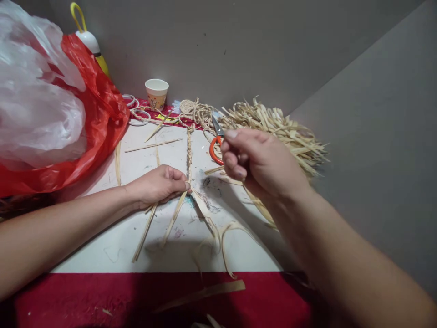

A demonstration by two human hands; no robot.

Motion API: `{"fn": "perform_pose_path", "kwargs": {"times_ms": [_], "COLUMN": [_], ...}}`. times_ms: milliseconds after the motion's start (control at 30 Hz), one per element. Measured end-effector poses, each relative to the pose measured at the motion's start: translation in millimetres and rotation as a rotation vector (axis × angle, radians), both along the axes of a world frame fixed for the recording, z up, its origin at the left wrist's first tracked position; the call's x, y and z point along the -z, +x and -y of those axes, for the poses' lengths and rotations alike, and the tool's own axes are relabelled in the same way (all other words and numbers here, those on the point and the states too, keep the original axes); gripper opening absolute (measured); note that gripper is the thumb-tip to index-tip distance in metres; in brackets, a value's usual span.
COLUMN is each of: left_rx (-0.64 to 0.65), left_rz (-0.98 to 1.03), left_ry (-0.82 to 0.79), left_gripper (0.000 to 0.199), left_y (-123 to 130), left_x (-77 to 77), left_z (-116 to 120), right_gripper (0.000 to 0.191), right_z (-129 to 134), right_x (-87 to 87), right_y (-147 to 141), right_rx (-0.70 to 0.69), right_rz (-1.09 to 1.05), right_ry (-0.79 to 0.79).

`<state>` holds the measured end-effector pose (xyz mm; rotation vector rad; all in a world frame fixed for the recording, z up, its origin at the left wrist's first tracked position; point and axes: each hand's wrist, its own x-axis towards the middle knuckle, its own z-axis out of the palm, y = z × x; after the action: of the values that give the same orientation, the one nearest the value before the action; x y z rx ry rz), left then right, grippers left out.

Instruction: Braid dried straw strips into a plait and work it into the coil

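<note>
A thin braid of pale dried plant strips (189, 148) runs down the white board. My left hand (164, 186) is closed on its lower end, thumb and forefinger pinching where the loose strips (203, 207) fan out below. My right hand (254, 157) is raised to the right of the braid, with the thumb against curled fingers. Whether anything is between those fingers I cannot make out. Just behind it are scissors (215, 148) with orange handles, partly hidden by the hand.
A heap of dried strips (273, 123) lies at the back right. Coiled braid (196, 109), a paper cup (157, 93) and white rings (139, 118) are along the back. A red and white plastic bag (102, 105) bulges at left, before a yellow-handled bottle (88, 41). Loose strips cross the board (102, 255).
</note>
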<state>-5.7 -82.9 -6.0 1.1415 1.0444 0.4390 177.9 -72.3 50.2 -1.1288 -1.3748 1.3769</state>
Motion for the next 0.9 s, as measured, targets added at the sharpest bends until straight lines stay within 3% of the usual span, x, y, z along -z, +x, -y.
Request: {"fn": "perform_pose_path", "kwargs": {"times_ms": [200,267,333,400,467,533,633,700,833,900], "left_rx": [0.032,0.043,0.04,0.039,0.042,0.042,0.048,0.052,0.041,0.041], "left_rz": [-0.058,-0.062,-0.073,-0.082,-0.084,-0.083,-0.086,-0.083,-0.069,-0.06], "left_ry": [0.048,0.05,0.045,0.046,0.049,0.052,0.067,0.08,0.115,0.12], "left_gripper": [0.02,0.02,0.019,0.019,0.018,0.018,0.018,0.019,0.022,0.023], "left_y": [-0.2,-0.3,-0.1,0.1,0.4,0.7,1.2,1.1,0.4,0.1], "left_x": [3.7,5.2,5.8,5.3,4.5,4.1,4.3,4.7,4.7,4.0], "left_z": [0.0,-1.1,-1.9,-1.9,-1.4,-1.1,-1.0,-1.2,-0.4,0.7], "right_gripper": [0.032,0.036,0.045,0.045,0.039,0.034,0.034,0.043,0.058,0.053], "right_z": [-31.8,-40.3,-50.9,-64.7,-78.3,-85.3,-77.1,-63.1,-40.7,-38.9], "right_x": [-67.6,-92.1,-106.5,-105.6,-93.3,-81.6,-88.0,-108.6,-150.4,-157.1], "right_y": [-15.9,-19.6,-21.5,-21.3,-19.2,-16.2,-11.4,-9.0,-4.1,-2.0], "right_rx": [0.059,0.009,0.056,0.092,0.078,0.019,0.058,0.099,0.117,0.039], "right_rz": [-0.205,-0.3,-0.29,-0.093,0.264,0.442,0.088,-0.35,-1.324,-1.419], "right_ry": [0.061,0.176,0.28,0.421,0.581,0.579,0.524,0.39,-0.027,-0.048]}}
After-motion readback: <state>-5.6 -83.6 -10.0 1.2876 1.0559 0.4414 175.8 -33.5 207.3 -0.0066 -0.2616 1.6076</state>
